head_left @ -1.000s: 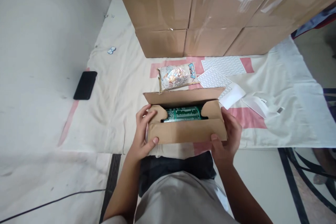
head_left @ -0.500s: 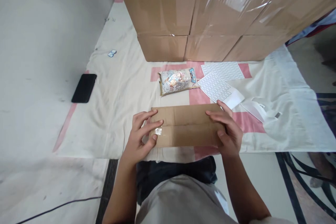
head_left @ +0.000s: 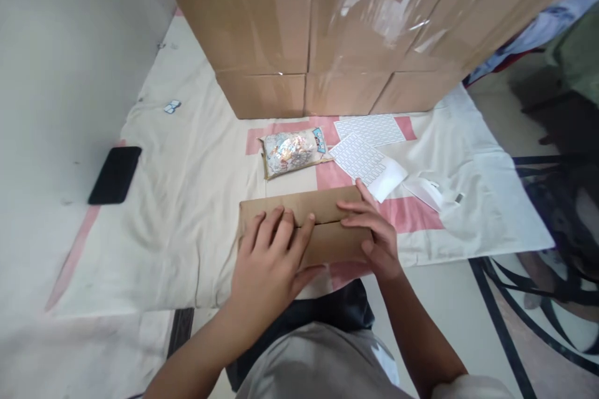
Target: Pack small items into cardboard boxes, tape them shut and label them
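Note:
A small, flat cardboard box (head_left: 299,204) lies at the front edge of the cloth, a seam running lengthwise along its top. My left hand (head_left: 276,255) rests over its left half, fingers spread on the top and thumb along the near side. At the right end my right hand (head_left: 374,234) grips the box, fingertips on the top and thumb on the near part. Just beyond the box is a shiny printed packet (head_left: 294,153). Label sheets (head_left: 362,159) lie to the packet's right, partly overlapping.
A wall of taped cardboard cartons (head_left: 262,25) stands at the back. On the left lies a black phone (head_left: 115,175), with a small blue-and-white paper piece (head_left: 172,106) farther back. White paper scraps (head_left: 425,193) lie to the right on the cloth (head_left: 163,249).
My left hand has moved from gripping the box's left end to lying across its top. My right hand stays at the right end. The view has shifted, so everything appears farther left.

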### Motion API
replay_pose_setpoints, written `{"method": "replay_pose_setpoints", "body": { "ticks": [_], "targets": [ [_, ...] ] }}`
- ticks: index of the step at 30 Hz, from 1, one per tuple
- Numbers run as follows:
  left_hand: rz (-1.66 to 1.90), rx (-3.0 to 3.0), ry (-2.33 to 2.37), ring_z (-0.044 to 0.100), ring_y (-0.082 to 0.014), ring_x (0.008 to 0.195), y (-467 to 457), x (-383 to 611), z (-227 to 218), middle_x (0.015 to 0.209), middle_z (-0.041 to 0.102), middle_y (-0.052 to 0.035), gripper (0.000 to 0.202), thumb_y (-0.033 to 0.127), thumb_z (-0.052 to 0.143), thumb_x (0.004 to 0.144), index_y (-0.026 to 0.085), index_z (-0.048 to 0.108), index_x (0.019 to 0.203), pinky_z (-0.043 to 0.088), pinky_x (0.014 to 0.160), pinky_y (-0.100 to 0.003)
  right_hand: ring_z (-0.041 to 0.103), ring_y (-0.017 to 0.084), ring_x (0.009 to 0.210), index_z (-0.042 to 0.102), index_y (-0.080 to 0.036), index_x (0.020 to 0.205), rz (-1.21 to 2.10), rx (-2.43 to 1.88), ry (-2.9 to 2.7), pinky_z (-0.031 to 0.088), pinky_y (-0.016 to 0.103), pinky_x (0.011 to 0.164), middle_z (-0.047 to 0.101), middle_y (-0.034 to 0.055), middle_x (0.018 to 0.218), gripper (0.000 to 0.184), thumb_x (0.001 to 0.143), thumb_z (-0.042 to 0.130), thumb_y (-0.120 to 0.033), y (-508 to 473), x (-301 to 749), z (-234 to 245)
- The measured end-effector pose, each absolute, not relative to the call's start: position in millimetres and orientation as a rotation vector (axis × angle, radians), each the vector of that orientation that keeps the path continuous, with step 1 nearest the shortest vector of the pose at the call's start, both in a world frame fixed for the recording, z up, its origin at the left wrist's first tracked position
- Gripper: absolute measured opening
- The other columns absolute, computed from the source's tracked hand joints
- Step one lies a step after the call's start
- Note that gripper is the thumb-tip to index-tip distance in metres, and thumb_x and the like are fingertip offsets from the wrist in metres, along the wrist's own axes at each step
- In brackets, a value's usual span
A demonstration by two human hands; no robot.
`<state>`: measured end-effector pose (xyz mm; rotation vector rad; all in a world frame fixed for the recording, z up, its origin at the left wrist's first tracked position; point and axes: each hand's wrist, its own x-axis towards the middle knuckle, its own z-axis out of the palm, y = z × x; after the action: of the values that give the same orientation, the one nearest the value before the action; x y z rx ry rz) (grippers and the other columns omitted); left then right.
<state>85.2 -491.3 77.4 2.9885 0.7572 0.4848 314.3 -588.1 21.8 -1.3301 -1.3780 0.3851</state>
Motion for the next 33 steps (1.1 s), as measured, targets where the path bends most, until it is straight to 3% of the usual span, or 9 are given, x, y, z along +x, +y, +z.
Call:
{"method": "replay_pose_setpoints", "body": {
  "ticks": [2,4,6,8,13,16,24,29,33],
  "targets": [
    [0.472,3.027,0.737,0.06,-0.0426,0.129,-489,88,73,0.132,0.07,-0.0208,0.067,0.053,0.074,0.092,0.02,0.062,0.149,0.044,0.11,-0.06,0.054,0.04,0.149,0.071,-0.03,0.126,0.465,-1.289,-1.312,0.049,0.068,0.115,0.072,0.0114,0.141,0.047,0.1,0.052,-0.064,-599,339,16],
    [0.499,3.036,0.734,0.06,-0.0417,0.128,-486,86,69,0.131,0.069,-0.0199,0.065,0.051,0.072,0.094,0.023,0.059,0.151,0.044,0.11,-0.06,0.065,0.037,0.137,0.07,-0.03,0.123,0.342,-1.335,-1.161,0.058,0.06,0.103,0.073,0.0122,0.138,0.038,0.1,0.056,-0.057,-615,380,9],
    [0.54,3.037,0.722,0.06,-0.0413,0.129,-485,82,65,0.134,0.068,-0.0199,0.066,0.05,0.07,0.096,0.024,0.054,0.155,0.043,0.111,-0.059,0.07,0.031,0.12,0.072,-0.027,0.111,0.016,-1.534,-0.972,0.059,0.049,0.093,0.075,0.0105,0.122,0.023,0.099,0.061,-0.043,-635,433,5],
    [0.585,3.044,0.698,0.059,-0.0415,0.129,-485,80,61,0.137,0.066,-0.0206,0.07,0.049,0.068,0.097,0.025,0.049,0.16,0.043,0.11,-0.059,0.067,0.029,0.114,0.072,-0.024,0.11,-0.157,-1.847,-0.895,0.056,0.044,0.089,0.073,0.0099,0.117,0.026,0.091,0.068,-0.042,-655,485,4],
    [0.653,3.136,0.655,0.06,-0.042,0.124,-482,78,57,0.133,0.066,-0.0225,0.073,0.054,0.063,0.098,0.022,0.046,0.161,0.046,0.104,-0.057,0.062,0.021,0.09,0.071,-0.02,0.096,0.67,-2.25,-0.8,0.049,0.033,0.076,0.07,0.0043,0.099,0.033,0.086,0.06,-0.05,-674,551,24],
    [0.624,3.214,0.649,0.062,-0.0411,0.121,-481,78,58,0.132,0.066,-0.0228,0.076,0.055,0.067,0.097,0.019,0.047,0.161,0.047,0.102,-0.053,0.061,0.019,0.088,0.073,-0.02,0.086,0.903,-2.271,-0.787,0.043,0.027,0.068,0.071,0.0038,0.094,0.025,0.078,0.07,-0.044,-663,558,43],
    [0.62,3.231,0.67,0.062,-0.039,0.116,-481,77,58,0.132,0.065,-0.0207,0.078,0.059,0.067,0.096,0.022,0.046,0.161,0.047,0.098,-0.049,0.051,0.014,0.059,0.063,-0.019,0.065,1.117,-2.318,-0.56,0.038,0.026,0.05,0.058,0.0029,0.064,0.023,0.07,0.084,-0.027,-641,557,59],
    [0.616,3.228,0.684,0.061,-0.0388,0.113,-480,77,57,0.131,0.065,-0.0211,0.074,0.059,0.065,0.097,0.02,0.051,0.158,0.046,0.096,-0.049,0.055,0.015,0.055,0.061,-0.019,0.068,1.026,-2.239,-0.44,0.048,0.028,0.049,0.055,0.002,0.058,0.024,0.076,0.083,-0.024,-638,538,54],
    [0.623,3.207,0.678,0.061,-0.0382,0.114,-479,76,55,0.13,0.066,-0.0201,0.071,0.061,0.065,0.097,0.022,0.055,0.156,0.045,0.095,-0.048,0.062,0.017,0.056,0.063,-0.018,0.075,0.956,-2.117,-0.345,0.057,0.031,0.056,0.063,0.0053,0.068,0.019,0.085,0.078,-0.025,-641,521,48]
  ]
}}
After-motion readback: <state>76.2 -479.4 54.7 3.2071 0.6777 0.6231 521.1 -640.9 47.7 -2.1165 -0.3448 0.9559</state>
